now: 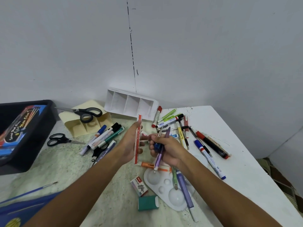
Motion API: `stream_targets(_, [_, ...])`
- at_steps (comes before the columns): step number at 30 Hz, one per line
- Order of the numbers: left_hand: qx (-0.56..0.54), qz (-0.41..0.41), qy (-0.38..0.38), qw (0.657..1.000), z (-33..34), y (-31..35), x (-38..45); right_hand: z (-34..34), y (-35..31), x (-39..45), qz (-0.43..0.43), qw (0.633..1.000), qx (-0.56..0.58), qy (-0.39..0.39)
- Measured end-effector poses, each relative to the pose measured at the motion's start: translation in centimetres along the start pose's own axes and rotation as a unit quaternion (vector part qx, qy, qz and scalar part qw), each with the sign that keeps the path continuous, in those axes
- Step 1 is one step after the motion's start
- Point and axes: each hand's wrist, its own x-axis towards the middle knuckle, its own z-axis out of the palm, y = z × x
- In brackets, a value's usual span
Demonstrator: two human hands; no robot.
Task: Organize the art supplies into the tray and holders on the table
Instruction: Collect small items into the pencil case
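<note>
Over the middle of the counter point(237, 145), both hands are raised with supplies already gathered. The left hand point(131, 143) has its fingers nearly straight, thumb and fingers pinching a long, thin red-and-white pack point(137, 140) held on end. The right hand point(165, 149) has its grip curled round a small bundle: a purple pen point(161, 149), a blue piece and what may be one or two more thin pens, too crowded to tell apart.

Toward the counter's far edge, against the wall, a white divided tray point(131, 104) lies tipped on its side, its compartments holding nothing visible. Just beside it, nearer the left edge, a cream holder point(77, 126) also lies flat with grey-handled scissors point(86, 112) on it. Loose markers point(105, 136) and pens point(205, 145) are scattered to either side of the hands, and a white palette point(164, 190) sits near the front edge.

The step in hand looks like collecting and sorting. The next move probably calls for standing a holder upright, or carrying the bundle to the tray's compartments.
</note>
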Motion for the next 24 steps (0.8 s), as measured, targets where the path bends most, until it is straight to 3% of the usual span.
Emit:
stream_targets(6, [-0.016, 0.032, -0.072, 0.997, -0.7, -0.5, -0.4, 1.7, 1.1, 1.3, -0.037, 0.997, 0.04, 0.06])
stream_targets(11, [-0.061, 0.032, -0.103, 0.992, -1.8, -0.5, -1.0, 3.7, 2.2, 1.4, -0.09, 0.994, -0.037, 0.043])
stream_targets(18, [-0.141, 0.041, -0.113, 0.983, -5.9, -0.5, -2.9, 6.7, 4.2, 1.8, -0.15, 0.979, -0.102, 0.087])
stream_targets(21, [-0.098, 0.073, -0.083, 0.989, -8.0, -0.8, -4.5, 8.5, 5.4, 2.0, -0.15, 0.978, -0.112, 0.095])
stream_targets(24, [0.03, 0.096, 0.014, 0.995, -11.5, -1.1, -6.3, 10.5, 6.4, 2.4, -0.119, 0.983, -0.109, 0.088])
